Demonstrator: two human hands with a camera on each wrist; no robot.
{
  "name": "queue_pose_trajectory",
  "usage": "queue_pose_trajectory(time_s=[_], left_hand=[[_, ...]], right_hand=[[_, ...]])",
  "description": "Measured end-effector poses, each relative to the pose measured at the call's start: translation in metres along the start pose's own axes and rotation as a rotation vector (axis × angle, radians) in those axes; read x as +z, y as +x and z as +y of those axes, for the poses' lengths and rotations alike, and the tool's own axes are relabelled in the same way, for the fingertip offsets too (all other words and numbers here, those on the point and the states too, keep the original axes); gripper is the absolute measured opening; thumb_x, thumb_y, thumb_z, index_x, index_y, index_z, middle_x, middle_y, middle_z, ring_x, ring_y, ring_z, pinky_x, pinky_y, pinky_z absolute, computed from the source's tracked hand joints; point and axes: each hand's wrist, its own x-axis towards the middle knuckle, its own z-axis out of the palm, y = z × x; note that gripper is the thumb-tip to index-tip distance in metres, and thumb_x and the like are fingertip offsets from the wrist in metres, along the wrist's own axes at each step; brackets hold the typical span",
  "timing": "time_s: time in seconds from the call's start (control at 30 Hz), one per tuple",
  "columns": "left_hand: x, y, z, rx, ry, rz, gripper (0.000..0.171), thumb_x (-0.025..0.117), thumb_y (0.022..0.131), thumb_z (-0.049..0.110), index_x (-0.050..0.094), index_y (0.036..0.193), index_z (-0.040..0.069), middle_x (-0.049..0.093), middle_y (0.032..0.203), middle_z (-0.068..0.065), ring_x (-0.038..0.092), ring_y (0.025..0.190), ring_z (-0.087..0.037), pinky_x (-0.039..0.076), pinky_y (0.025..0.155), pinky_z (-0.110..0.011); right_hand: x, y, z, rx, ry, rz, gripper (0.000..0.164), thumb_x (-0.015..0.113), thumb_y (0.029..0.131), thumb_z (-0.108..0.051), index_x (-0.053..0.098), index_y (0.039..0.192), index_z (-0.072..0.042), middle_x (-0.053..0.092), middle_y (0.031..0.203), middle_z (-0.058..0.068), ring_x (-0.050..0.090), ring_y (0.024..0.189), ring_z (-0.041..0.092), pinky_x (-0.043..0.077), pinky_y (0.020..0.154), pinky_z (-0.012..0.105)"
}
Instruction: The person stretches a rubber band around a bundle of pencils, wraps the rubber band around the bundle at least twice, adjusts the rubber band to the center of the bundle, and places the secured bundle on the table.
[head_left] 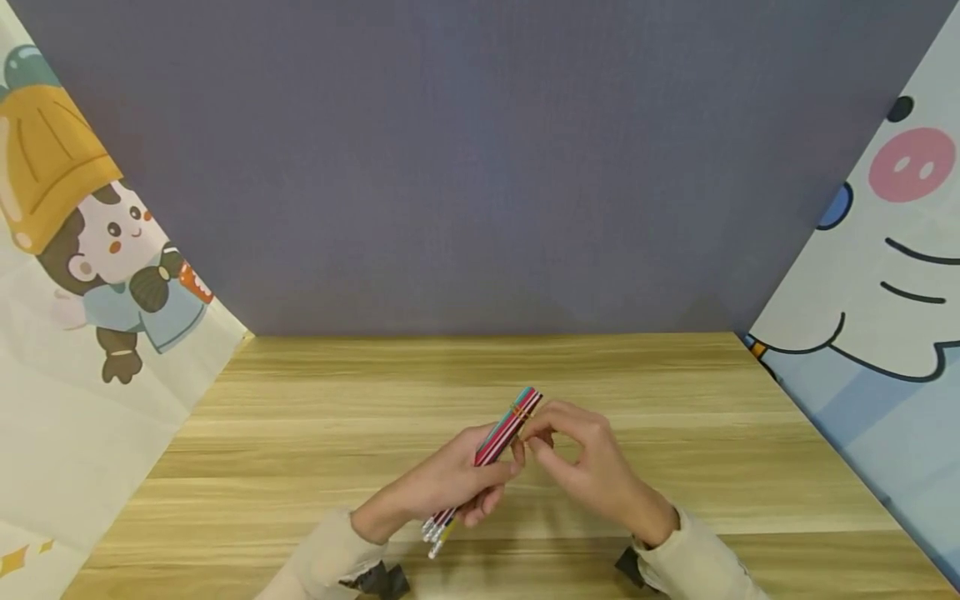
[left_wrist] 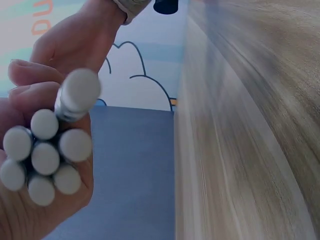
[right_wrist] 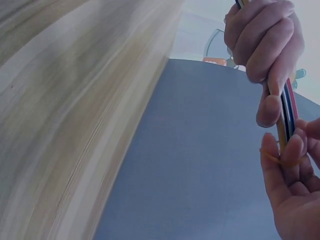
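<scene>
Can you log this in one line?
left hand: grips pencil bundle; right hand: pinches orange band; band: across bundle near far end

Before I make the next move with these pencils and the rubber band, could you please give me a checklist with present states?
1. Left hand gripping the pencils: ok.
2. Right hand holding the rubber band with its fingers: ok.
3. Rubber band crossing the pencils near the end away from the person: ok.
4. Rubber band fully around every pencil: cannot tell, part is hidden.
5. White ends level: not ok, one sticks out past the others.
</scene>
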Motion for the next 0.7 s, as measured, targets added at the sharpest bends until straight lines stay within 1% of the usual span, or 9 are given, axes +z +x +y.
queue_pose_trajectory(time_s=[0.1,0.17,0.23,0.3,0.43,0.53,0.63,0.7], left_hand=[[0.000,0.000,0.001,0.026,-0.028,-0.005,0.020,0.050,0.106,0.018,0.049,0.114,0.000,0.052,0.055,-0.004,0.045,0.035,-0.008,0.033,0.028,-0.029],[0.000,0.000,0.002,0.037,-0.044,0.002,0.020,0.050,0.106,0.018,0.049,0.114,0.000,0.051,0.055,-0.004,0.044,0.034,-0.007,0.032,0.028,-0.029],[0.000,0.000,0.002,0.045,-0.054,0.012,0.021,0.051,0.105,0.017,0.048,0.114,-0.001,0.050,0.055,-0.004,0.043,0.034,-0.007,0.030,0.028,-0.030],[0.000,-0.001,0.002,0.049,-0.058,0.024,0.022,0.051,0.105,0.018,0.048,0.114,-0.002,0.050,0.055,-0.003,0.043,0.034,-0.007,0.029,0.028,-0.031],[0.000,-0.001,0.002,0.055,-0.075,0.026,0.026,0.052,0.105,0.019,0.045,0.115,-0.005,0.049,0.055,-0.003,0.043,0.035,-0.007,0.028,0.028,-0.032],[0.001,0.000,0.002,0.066,-0.074,0.031,0.027,0.052,0.105,0.019,0.045,0.115,-0.005,0.050,0.055,-0.004,0.043,0.034,-0.008,0.029,0.028,-0.030],[0.003,0.001,0.002,0.070,-0.061,0.044,0.026,0.052,0.105,0.021,0.046,0.114,-0.003,0.050,0.055,-0.004,0.045,0.035,-0.009,0.032,0.028,-0.028],[0.004,0.001,0.002,0.066,-0.055,0.055,0.027,0.053,0.105,0.021,0.046,0.114,-0.003,0.050,0.055,-0.004,0.046,0.035,-0.009,0.033,0.029,-0.026]], right_hand=[[-0.003,0.000,0.002,0.002,0.011,0.023,0.027,0.065,0.088,0.011,0.070,0.094,-0.015,0.066,0.089,-0.004,0.059,0.076,0.008,0.052,0.065,0.023],[-0.004,0.001,0.003,-0.005,0.048,0.019,0.028,0.064,0.087,0.013,0.070,0.095,-0.013,0.066,0.092,-0.001,0.060,0.079,0.010,0.053,0.068,0.023],[-0.005,0.000,0.004,0.010,0.109,0.005,0.029,0.063,0.086,0.016,0.070,0.096,-0.011,0.066,0.095,0.001,0.060,0.083,0.012,0.054,0.070,0.025],[-0.005,-0.001,0.005,0.047,0.171,-0.010,0.028,0.062,0.087,0.016,0.070,0.098,-0.009,0.065,0.098,0.003,0.060,0.087,0.015,0.055,0.074,0.026],[-0.007,-0.002,0.006,0.159,0.271,-0.031,0.021,0.061,0.093,0.011,0.070,0.100,-0.006,0.065,0.103,0.008,0.061,0.096,0.019,0.056,0.081,0.029],[-0.010,-0.001,0.007,0.203,0.318,-0.027,0.018,0.058,0.096,0.008,0.070,0.103,-0.003,0.064,0.106,0.012,0.061,0.095,0.020,0.057,0.079,0.031],[-0.013,0.000,0.007,0.208,0.355,-0.003,0.018,0.056,0.096,0.009,0.070,0.106,0.002,0.063,0.107,0.016,0.060,0.090,0.020,0.058,0.074,0.032],[-0.014,0.001,0.006,0.214,0.358,0.023,0.018,0.057,0.096,0.010,0.070,0.106,0.005,0.062,0.107,0.018,0.060,0.087,0.020,0.059,0.072,0.033]])
